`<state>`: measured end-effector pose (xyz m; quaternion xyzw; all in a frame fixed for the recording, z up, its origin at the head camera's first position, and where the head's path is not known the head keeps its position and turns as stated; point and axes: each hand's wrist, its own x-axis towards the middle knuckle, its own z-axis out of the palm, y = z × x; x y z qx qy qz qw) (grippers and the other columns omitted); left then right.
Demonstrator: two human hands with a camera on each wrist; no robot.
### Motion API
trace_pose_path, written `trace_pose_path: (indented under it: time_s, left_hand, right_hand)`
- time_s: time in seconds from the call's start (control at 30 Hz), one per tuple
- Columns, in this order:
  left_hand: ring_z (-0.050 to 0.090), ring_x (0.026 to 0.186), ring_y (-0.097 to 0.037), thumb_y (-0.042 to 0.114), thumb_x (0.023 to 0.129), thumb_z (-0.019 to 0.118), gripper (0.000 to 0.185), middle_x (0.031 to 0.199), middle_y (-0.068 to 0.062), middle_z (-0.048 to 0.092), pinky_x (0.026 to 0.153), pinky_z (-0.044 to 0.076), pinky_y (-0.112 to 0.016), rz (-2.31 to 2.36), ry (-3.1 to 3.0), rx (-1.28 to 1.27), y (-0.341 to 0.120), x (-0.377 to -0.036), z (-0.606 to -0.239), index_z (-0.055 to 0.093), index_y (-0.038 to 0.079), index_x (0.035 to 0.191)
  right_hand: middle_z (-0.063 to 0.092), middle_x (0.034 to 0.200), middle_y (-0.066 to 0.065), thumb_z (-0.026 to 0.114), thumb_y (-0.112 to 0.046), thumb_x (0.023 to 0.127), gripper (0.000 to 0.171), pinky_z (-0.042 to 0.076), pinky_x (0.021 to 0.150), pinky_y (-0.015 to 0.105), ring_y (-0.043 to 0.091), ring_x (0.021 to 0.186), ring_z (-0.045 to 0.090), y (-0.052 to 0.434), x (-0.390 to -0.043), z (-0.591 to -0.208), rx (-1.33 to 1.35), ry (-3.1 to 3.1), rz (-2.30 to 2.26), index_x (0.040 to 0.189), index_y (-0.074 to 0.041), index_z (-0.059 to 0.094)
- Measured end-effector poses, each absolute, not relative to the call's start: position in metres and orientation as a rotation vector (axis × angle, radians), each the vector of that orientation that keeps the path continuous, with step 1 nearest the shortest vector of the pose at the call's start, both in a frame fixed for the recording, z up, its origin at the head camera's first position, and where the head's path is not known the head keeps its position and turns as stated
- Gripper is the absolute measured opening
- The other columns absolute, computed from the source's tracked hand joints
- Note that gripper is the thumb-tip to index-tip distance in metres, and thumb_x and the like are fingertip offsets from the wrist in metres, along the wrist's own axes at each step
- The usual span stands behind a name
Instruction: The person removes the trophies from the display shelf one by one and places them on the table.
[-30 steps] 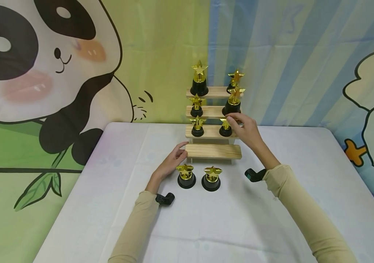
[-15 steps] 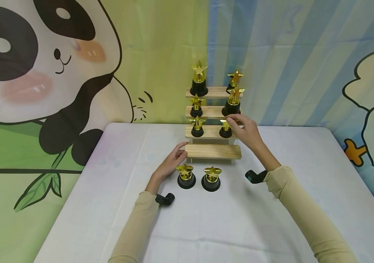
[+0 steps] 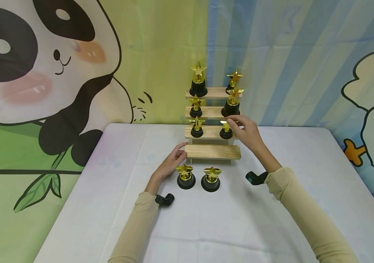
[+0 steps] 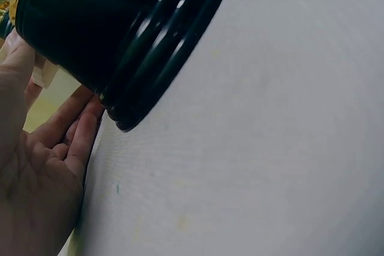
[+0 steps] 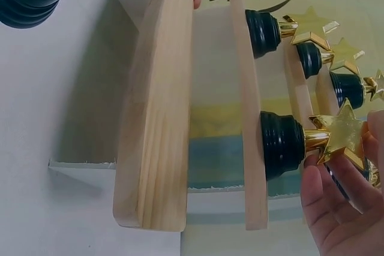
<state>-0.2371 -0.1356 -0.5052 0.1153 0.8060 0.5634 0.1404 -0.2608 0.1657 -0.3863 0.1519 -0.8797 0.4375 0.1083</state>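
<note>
A tiered wooden display stand carries small gold star trophies with black bases. With thumb and fingertips, my right hand pinches the star of the trophy on the right of the second shelf from the bottom. That trophy stands upright, its base on the shelf, in the right wrist view. My left hand holds the left end of the lowest shelf, a finger behind it and the thumb in front. Close beside that hand, a trophy base fills the top of the left wrist view.
Two trophies stand on the white table before the stand, one left and one right. Other trophies stand on the upper shelves, with one right above my right hand. A printed cloth hangs behind.
The trophy in my right hand has shifted very slightly to the right on its shelf. My left hand stays at the end of the lowest shelf.
</note>
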Motion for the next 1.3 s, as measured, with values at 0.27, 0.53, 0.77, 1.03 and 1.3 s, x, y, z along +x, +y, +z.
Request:
trace_pose_path:
  time_s: [0.27,0.53,0.77,1.03,1.3]
  left_hand:
    - [0.051,0.131,-0.033,0.052,0.099,0.047,0.052,0.139,-0.016,0.054,0.110,0.037,-0.054,1.635,2.328,0.329,-0.136,-0.237,-0.505,0.032,0.038,0.147]
    - [0.050,0.132,-0.034,0.051,0.099,0.047,0.053,0.139,-0.017,0.053,0.110,0.037,-0.054,1.630,2.326,0.327,-0.136,-0.237,-0.505,0.032,0.037,0.147]
    - [0.050,0.131,-0.034,0.051,0.099,0.047,0.054,0.140,-0.017,0.053,0.110,0.037,-0.055,1.630,2.324,0.327,-0.136,-0.236,-0.504,0.031,0.036,0.148]
    - [0.050,0.131,-0.034,0.050,0.099,0.047,0.052,0.140,-0.017,0.053,0.110,0.036,-0.055,1.626,2.322,0.326,-0.135,-0.236,-0.503,0.031,0.037,0.148]
    - [0.047,0.134,-0.036,0.043,0.102,0.044,0.055,0.144,-0.021,0.049,0.112,0.034,-0.055,1.603,2.293,0.349,-0.135,-0.232,-0.491,0.026,0.027,0.153]
  right_hand:
    - [0.063,0.119,0.014,0.051,-0.036,0.101,0.036,0.050,0.084,0.050,0.033,0.105,0.060,0.166,-0.260,-0.385,0.446,-2.584,1.290,0.122,-0.010,0.065]
    - [0.064,0.118,0.014,0.051,-0.034,0.101,0.035,0.050,0.088,0.049,0.032,0.106,0.060,0.166,-0.259,-0.385,0.453,-2.583,1.273,0.121,-0.009,0.066]
    - [0.063,0.118,0.015,0.052,-0.033,0.101,0.035,0.050,0.088,0.050,0.032,0.106,0.060,0.166,-0.258,-0.383,0.453,-2.591,1.287,0.121,-0.008,0.066]
    - [0.063,0.119,0.015,0.052,-0.035,0.101,0.036,0.050,0.089,0.050,0.032,0.107,0.060,0.167,-0.255,-0.380,0.448,-2.591,1.289,0.121,-0.008,0.066]
    - [0.064,0.116,0.015,0.053,-0.032,0.101,0.034,0.051,0.086,0.050,0.031,0.104,0.061,0.169,-0.246,-0.375,0.498,-2.572,1.271,0.120,-0.007,0.067]
